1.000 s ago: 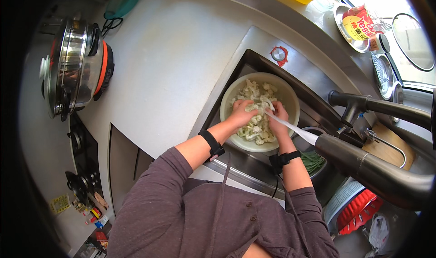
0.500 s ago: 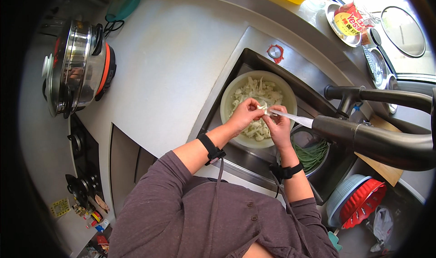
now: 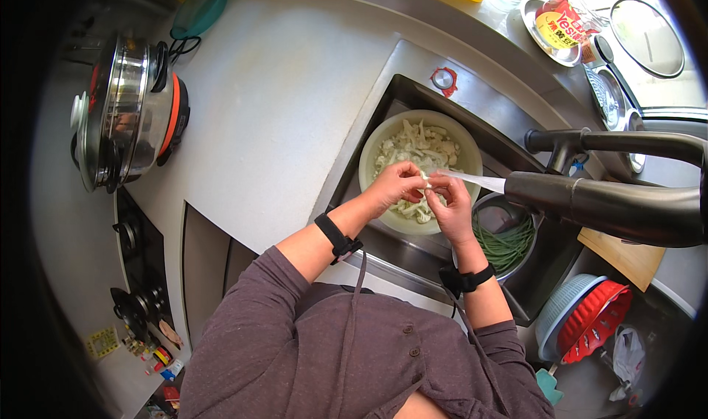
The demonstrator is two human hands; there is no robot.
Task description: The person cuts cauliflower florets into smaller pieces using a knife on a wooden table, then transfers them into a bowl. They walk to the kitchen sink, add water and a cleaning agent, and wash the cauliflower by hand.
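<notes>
My left hand (image 3: 395, 186) and my right hand (image 3: 453, 207) meet over a pale round bowl (image 3: 367, 150) in the sink. Pinched between their fingertips is a small white cauliflower piece (image 3: 424, 176), mostly covered by the fingers. Water (image 3: 476, 179) streams from the dark metal faucet (image 3: 568, 198) at the right and reaches my right fingers. Many cut cauliflower pieces (image 3: 422, 143) lie in the bowl below. Near my right wrist, a second bowl holds long green beans (image 3: 509, 243).
The faucet's thick spout and arm reach in from the right. Beyond the sink's right side lie a wooden board (image 3: 623, 255), a light blue basket (image 3: 564, 308) and a red basket (image 3: 596, 319). A steel pot (image 3: 129, 117) stands on the left counter (image 3: 273, 87).
Both hands stay over the bowl with the cauliflower piece, their fingers shifting slightly. My right fingers have curled in closer to it. The whole view has tilted a little.
</notes>
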